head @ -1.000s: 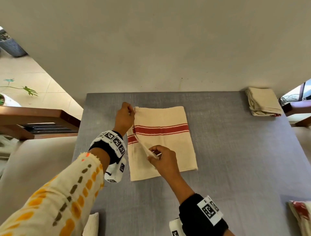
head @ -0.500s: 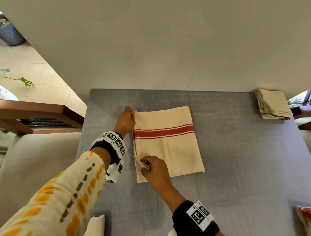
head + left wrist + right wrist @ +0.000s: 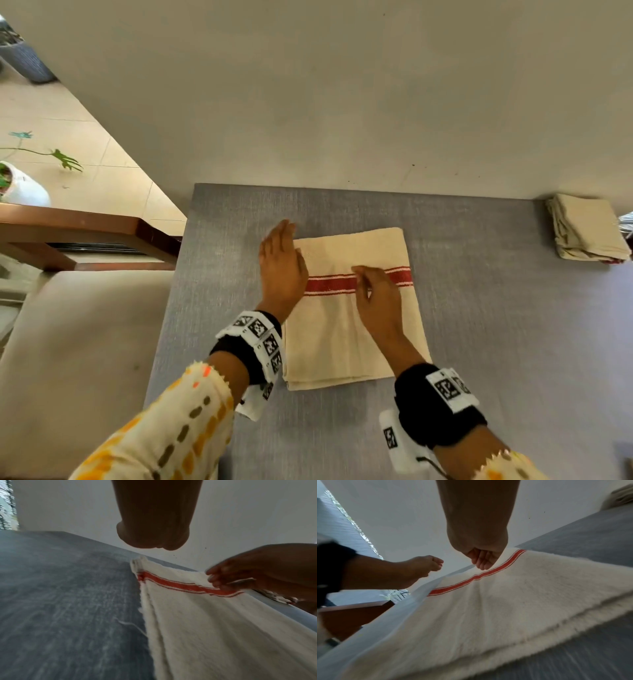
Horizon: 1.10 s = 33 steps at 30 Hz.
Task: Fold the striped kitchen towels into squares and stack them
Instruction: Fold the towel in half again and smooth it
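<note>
A cream towel (image 3: 356, 329) with a red stripe lies folded flat on the grey table (image 3: 496, 342). My left hand (image 3: 286, 240) hovers over the towel's far left edge with its fingers straight, holding nothing. Over the red stripe at the towel's middle is my right hand (image 3: 364, 284), fingers loosely curled and empty. The right wrist view shows those curled fingers (image 3: 483, 561) just above the towel (image 3: 505, 608) and the left hand (image 3: 423, 566) off to the side. In the left wrist view the towel (image 3: 214, 628) shows several layered edges on its left side.
A stack of folded cream towels (image 3: 587, 228) sits at the table's far right corner against the wall. A wooden chair arm (image 3: 85, 226) and a beige cushion (image 3: 68, 342) stand to the left. A potted plant (image 3: 20, 188) is on the floor beyond.
Both hands have let go of the towel's left edge, which now lies flat. The left hand has opened; the right hand has moved from the near left corner to the stripe.
</note>
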Each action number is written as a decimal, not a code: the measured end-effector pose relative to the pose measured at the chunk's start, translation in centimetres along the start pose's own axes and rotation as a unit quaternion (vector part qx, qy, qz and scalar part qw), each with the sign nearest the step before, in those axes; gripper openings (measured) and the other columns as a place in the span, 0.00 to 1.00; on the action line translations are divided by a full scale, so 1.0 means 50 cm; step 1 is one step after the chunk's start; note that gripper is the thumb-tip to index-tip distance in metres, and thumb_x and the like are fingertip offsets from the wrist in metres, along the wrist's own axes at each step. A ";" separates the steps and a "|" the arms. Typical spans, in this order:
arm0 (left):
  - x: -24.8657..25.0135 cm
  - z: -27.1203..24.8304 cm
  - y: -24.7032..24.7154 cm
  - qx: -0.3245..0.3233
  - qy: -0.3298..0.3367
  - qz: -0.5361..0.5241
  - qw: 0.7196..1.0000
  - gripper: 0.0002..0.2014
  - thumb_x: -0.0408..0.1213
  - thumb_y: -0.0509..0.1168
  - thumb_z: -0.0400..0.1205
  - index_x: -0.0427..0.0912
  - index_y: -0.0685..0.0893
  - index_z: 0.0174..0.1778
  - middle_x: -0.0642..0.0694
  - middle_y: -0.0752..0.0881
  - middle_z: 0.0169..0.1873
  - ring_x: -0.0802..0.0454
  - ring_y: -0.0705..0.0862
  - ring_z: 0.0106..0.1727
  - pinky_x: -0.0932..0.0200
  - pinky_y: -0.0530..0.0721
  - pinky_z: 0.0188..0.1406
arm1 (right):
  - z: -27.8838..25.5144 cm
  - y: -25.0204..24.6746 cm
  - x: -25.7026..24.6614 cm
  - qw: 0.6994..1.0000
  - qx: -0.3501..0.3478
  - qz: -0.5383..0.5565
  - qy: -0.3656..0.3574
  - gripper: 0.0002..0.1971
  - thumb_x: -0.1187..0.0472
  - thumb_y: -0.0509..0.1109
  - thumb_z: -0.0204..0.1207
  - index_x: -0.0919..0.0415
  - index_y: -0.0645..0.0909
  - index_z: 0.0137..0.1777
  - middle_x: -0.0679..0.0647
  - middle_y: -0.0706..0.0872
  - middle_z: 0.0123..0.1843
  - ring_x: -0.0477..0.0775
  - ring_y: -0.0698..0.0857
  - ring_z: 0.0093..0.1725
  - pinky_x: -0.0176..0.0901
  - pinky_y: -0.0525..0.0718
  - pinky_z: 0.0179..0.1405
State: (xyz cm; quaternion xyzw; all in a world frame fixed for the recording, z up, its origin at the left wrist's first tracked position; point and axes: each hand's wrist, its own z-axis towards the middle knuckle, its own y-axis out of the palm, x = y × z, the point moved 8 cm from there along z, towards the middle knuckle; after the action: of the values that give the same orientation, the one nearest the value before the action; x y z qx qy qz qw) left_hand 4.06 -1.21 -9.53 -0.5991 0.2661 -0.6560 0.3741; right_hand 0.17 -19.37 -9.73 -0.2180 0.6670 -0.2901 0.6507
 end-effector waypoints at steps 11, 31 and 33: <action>-0.033 -0.045 0.120 -0.120 0.054 0.132 0.982 0.29 0.47 0.40 0.83 0.38 0.53 0.80 0.44 0.55 0.81 0.50 0.48 0.81 0.50 0.38 0.79 | 0.057 0.108 0.069 0.940 -0.157 -0.277 -0.126 0.30 0.46 0.38 0.80 0.53 0.41 0.81 0.48 0.42 0.83 0.48 0.43 0.82 0.46 0.38 0.80; 0.017 -0.260 0.131 -0.120 0.032 0.152 0.980 0.29 0.45 0.43 0.83 0.37 0.53 0.79 0.47 0.43 0.82 0.52 0.41 0.82 0.51 0.39 0.80 | -0.146 0.105 0.077 0.938 -0.176 -0.279 -0.103 0.28 0.47 0.39 0.83 0.59 0.48 0.81 0.53 0.53 0.82 0.44 0.38 0.82 0.42 0.41 0.79; 0.012 -0.266 0.130 -0.126 0.037 0.169 0.977 0.28 0.46 0.44 0.83 0.38 0.54 0.79 0.46 0.53 0.81 0.53 0.41 0.82 0.49 0.40 0.80 | -0.143 0.097 0.085 0.929 -0.178 -0.300 -0.122 0.29 0.48 0.44 0.82 0.58 0.50 0.81 0.54 0.56 0.82 0.43 0.38 0.82 0.42 0.42 0.79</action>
State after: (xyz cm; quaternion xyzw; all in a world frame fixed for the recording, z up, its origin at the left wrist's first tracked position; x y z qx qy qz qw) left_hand -7.92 -6.79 -16.24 -0.5634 0.4577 -0.5659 0.3909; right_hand -6.77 -17.91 -16.27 -0.5536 0.5269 -0.3199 0.5600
